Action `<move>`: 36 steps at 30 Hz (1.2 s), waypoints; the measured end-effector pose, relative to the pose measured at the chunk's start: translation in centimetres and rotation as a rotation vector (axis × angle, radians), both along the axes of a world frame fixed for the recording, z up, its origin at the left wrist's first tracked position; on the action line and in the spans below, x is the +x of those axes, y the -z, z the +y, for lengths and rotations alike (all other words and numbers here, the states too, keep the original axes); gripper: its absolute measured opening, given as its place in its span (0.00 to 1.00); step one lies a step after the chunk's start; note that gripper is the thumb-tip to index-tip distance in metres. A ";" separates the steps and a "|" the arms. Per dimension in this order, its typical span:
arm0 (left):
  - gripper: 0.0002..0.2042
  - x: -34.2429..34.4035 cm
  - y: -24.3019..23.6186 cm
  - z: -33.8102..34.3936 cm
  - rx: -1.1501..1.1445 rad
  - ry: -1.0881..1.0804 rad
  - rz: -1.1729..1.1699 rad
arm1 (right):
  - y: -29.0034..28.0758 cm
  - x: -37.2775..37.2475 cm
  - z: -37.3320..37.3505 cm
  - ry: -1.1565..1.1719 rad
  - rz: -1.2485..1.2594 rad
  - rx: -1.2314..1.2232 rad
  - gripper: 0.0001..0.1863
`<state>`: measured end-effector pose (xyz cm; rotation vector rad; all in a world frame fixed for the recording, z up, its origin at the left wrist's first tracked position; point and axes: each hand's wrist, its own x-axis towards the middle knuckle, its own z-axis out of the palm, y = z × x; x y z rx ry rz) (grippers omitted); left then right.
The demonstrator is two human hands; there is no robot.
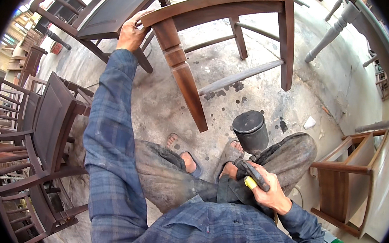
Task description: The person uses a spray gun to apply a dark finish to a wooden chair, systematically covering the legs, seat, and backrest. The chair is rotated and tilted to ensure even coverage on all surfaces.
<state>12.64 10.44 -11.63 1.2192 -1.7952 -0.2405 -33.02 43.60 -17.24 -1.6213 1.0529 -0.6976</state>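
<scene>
Up at the top, the left hand is stretched out at arm's length, its fingers curled over the corner of a brown chair where the seat rail meets the turned leg, thumb tucked under the edge; the grip looks firm, fingers close together. That chair is tipped, so the leg slants down toward the person's feet, and its lower part is a warmer red-brown than the greyish rungs behind it. Lower down, just above the lap, the right hand is wrapped around the handle of a spray gun, fingers closed on the dark grip, with a yellow part showing just under the knuckles. Whether a finger rests on the trigger I cannot tell. The gun's black cup stands upright above the hand, well apart from the chair leg, over the right knee of the dusty trousers. Both sandalled feet rest on the stained concrete floor. More dark chairs are stacked to the left, and a small wooden frame stands to the right.
</scene>
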 end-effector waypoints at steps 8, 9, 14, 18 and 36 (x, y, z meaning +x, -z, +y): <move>0.23 0.8 0.7 -0.3 0.004 0.037 0.024 | -2.8 1.3 -3.1 0.083 -0.087 -0.113 0.16; 0.23 0.6 0.8 -0.4 0.010 0.043 0.036 | -3.8 1.5 -3.7 0.100 -0.076 -0.095 0.16; 0.24 0.0 0.4 0.7 -0.001 0.028 -0.052 | -8.2 3.5 -6.2 0.157 -0.122 -0.168 0.17; 0.24 -0.2 0.3 1.0 -0.010 0.026 -0.078 | -10.8 5.2 -7.5 0.211 -0.190 -0.222 0.18; 0.24 0.3 0.8 0.7 -0.010 -0.011 -0.081 | -13.7 10.8 -7.0 0.105 -0.180 -0.486 0.24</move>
